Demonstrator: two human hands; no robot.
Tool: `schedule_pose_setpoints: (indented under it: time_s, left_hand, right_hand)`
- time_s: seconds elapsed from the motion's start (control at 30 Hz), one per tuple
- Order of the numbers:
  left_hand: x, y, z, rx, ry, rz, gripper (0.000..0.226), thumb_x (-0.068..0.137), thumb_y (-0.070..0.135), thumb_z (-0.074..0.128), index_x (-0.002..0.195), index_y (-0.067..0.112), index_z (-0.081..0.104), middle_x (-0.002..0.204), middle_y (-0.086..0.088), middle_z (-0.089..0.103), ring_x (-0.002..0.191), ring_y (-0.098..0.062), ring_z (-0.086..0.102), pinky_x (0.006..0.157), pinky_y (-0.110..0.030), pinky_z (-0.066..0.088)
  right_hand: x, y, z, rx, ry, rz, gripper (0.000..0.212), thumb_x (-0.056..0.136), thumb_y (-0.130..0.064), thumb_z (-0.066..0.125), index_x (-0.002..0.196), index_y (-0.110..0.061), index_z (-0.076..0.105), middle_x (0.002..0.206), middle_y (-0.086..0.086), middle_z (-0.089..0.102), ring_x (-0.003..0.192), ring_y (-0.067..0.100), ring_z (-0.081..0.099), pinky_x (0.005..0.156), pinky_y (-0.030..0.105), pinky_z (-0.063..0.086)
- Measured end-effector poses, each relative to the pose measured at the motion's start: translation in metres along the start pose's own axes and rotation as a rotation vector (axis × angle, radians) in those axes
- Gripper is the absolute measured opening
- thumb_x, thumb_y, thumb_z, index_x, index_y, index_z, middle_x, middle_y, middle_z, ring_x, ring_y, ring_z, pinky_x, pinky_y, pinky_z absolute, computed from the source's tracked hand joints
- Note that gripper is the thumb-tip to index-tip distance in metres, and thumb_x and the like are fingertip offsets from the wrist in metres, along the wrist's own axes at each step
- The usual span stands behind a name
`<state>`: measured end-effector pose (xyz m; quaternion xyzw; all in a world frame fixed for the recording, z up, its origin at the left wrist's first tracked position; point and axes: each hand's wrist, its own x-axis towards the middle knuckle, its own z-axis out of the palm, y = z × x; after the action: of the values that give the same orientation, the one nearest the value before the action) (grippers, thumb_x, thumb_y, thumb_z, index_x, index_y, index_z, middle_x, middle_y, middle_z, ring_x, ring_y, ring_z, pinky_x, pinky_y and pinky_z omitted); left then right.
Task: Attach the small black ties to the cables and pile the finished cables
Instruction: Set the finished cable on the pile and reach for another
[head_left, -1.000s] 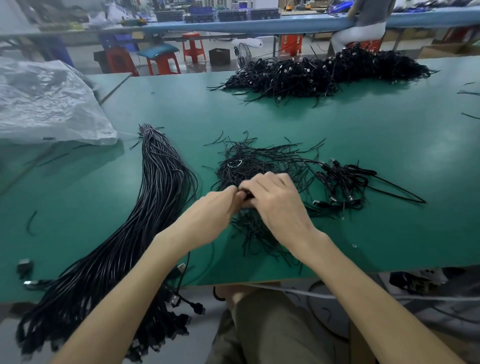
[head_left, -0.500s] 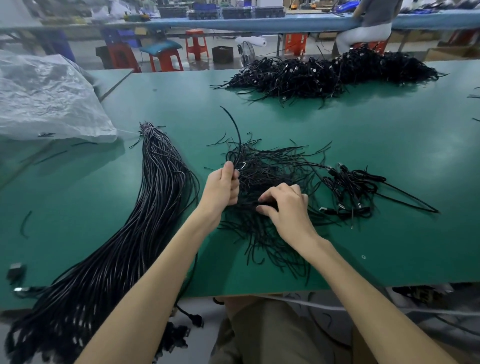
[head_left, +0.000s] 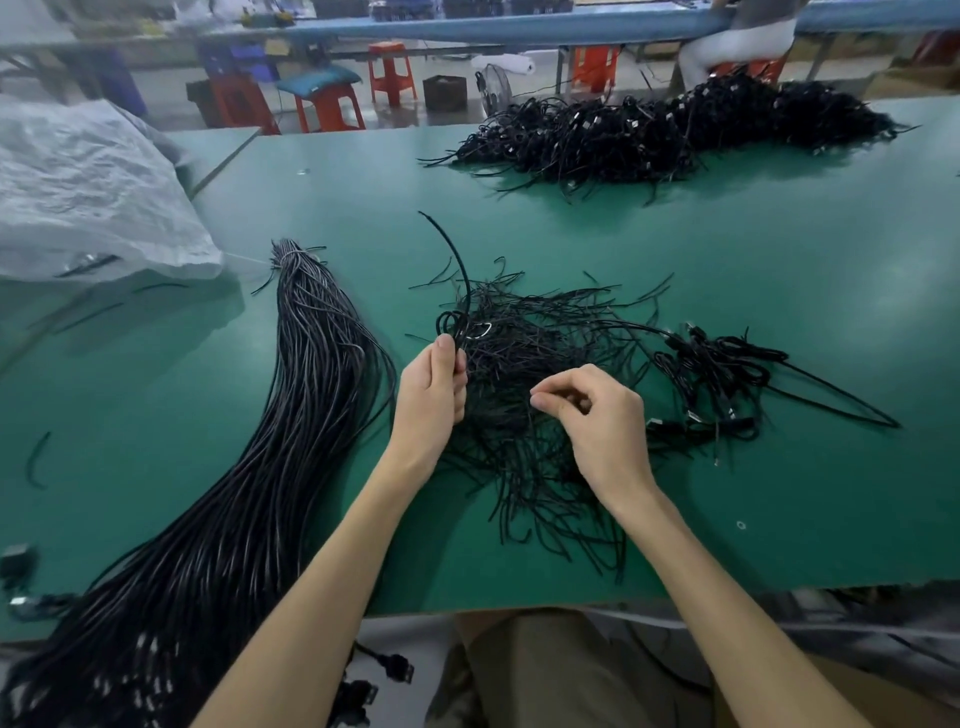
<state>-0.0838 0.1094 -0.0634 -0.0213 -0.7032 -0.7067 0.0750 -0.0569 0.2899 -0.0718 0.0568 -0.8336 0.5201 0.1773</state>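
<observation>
Over wiry black ties (head_left: 550, 345), left hand (head_left: 430, 397) pinches looped cable (head_left: 451, 318).

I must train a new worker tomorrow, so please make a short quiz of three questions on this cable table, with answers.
1. True or false: the left hand grips a looped cable.
2. The long cable bundle lies where, against the loose ties? A) left of them B) right of them C) on top of them
3. Fill in: the large cable heap lies at the table's ____ side.
Key: 1 true; 2 A; 3 far.
</observation>
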Motion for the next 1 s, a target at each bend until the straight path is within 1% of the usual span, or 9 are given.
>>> schedule_pose_setpoints:
  time_s: [0.1, 0.3, 0.43, 0.57, 0.63, 0.7, 0.8, 0.93, 1.0]
  left_hand:
    - [-0.001, -0.001, 0.002, 0.038, -0.007, 0.024, 0.04, 0.112, 0.034, 0.033, 0.081, 0.013, 0.045, 0.056, 0.013, 0.031, 0.047, -0.008, 0.023, 0.043, -0.02, 0.024]
    - [-0.003, -0.002, 0.003, 0.104, 0.003, 0.043, 0.04, 0.113, 0.034, 0.033, 0.081, 0.013, 0.046, 0.057, 0.014, 0.034, 0.048, -0.006, 0.027, 0.045, -0.019, 0.027]
    - [-0.003, -0.003, 0.005, 0.152, -0.008, 0.048, 0.041, 0.113, 0.033, 0.032, 0.08, 0.013, 0.045, 0.059, 0.014, 0.034, 0.049, -0.007, 0.028, 0.049, -0.021, 0.027]
    - [-0.003, -0.004, 0.006, 0.188, -0.02, 0.066, 0.04, 0.113, 0.032, 0.032, 0.079, 0.013, 0.043, 0.057, 0.015, 0.036, 0.051, -0.005, 0.028, 0.05, -0.02, 0.027]
    - [-0.004, -0.005, 0.008, 0.257, -0.014, 0.068, 0.041, 0.113, 0.033, 0.032, 0.076, 0.016, 0.043, 0.061, 0.015, 0.037, 0.055, -0.007, 0.031, 0.055, -0.024, 0.029]
    - [-0.003, -0.007, 0.009, 0.328, 0.013, 0.075, 0.042, 0.112, 0.034, 0.032, 0.075, 0.019, 0.042, 0.068, 0.009, 0.039, 0.061, -0.01, 0.035, 0.061, -0.03, 0.032]
    - [-0.003, -0.009, 0.009, 0.363, 0.037, 0.088, 0.042, 0.112, 0.036, 0.031, 0.075, 0.019, 0.042, 0.071, 0.007, 0.041, 0.063, -0.01, 0.036, 0.063, -0.032, 0.034]
    - [-0.004, -0.01, 0.009, 0.398, 0.028, 0.088, 0.041, 0.112, 0.037, 0.031, 0.076, 0.022, 0.042, 0.071, 0.01, 0.041, 0.065, -0.01, 0.039, 0.063, -0.032, 0.036]
    - [-0.004, -0.01, 0.01, 0.429, 0.03, 0.092, 0.041, 0.112, 0.038, 0.031, 0.076, 0.023, 0.043, 0.07, 0.009, 0.042, 0.064, -0.009, 0.039, 0.063, -0.032, 0.037]
  right_hand:
    - [-0.001, 0.0, -0.002, 0.066, 0.029, 0.011, 0.01, 0.089, -0.008, 0.077, 0.092, -0.018, 0.078, 0.091, -0.011, 0.072, 0.087, 0.002, 0.066, 0.077, 0.01, 0.047]
    - [-0.001, 0.001, -0.008, 0.227, 0.097, 0.097, 0.013, 0.092, -0.007, 0.073, 0.098, -0.018, 0.077, 0.086, -0.008, 0.075, 0.084, 0.01, 0.072, 0.083, 0.026, 0.059]
    - [0.0, 0.002, -0.009, 0.275, 0.122, 0.122, 0.012, 0.093, -0.008, 0.073, 0.099, -0.017, 0.077, 0.086, -0.007, 0.076, 0.084, 0.013, 0.073, 0.085, 0.034, 0.061]
    - [0.0, 0.004, -0.009, 0.304, 0.14, 0.109, 0.01, 0.092, -0.012, 0.075, 0.097, -0.021, 0.076, 0.084, -0.008, 0.075, 0.081, 0.014, 0.072, 0.085, 0.033, 0.06]
    - [0.0, 0.005, -0.009, 0.333, 0.141, 0.103, 0.01, 0.091, -0.013, 0.075, 0.096, -0.021, 0.076, 0.085, -0.007, 0.075, 0.08, 0.014, 0.072, 0.084, 0.031, 0.06]
    - [0.0, 0.006, -0.009, 0.368, 0.137, 0.092, 0.01, 0.091, -0.013, 0.075, 0.096, -0.022, 0.076, 0.086, -0.006, 0.076, 0.082, 0.015, 0.073, 0.08, 0.027, 0.059]
    - [0.0, 0.007, -0.009, 0.415, 0.124, 0.078, 0.011, 0.091, -0.012, 0.076, 0.096, -0.022, 0.077, 0.088, -0.003, 0.077, 0.083, 0.017, 0.074, 0.074, 0.024, 0.056]
    - [0.002, 0.01, -0.008, 0.451, 0.11, 0.081, 0.012, 0.089, -0.011, 0.077, 0.098, -0.02, 0.078, 0.093, -0.001, 0.077, 0.087, 0.022, 0.074, 0.077, 0.031, 0.06]
    - [0.002, 0.01, -0.007, 0.464, 0.097, 0.074, 0.013, 0.089, -0.01, 0.077, 0.099, -0.019, 0.078, 0.094, 0.0, 0.078, 0.089, 0.021, 0.074, 0.079, 0.032, 0.061]
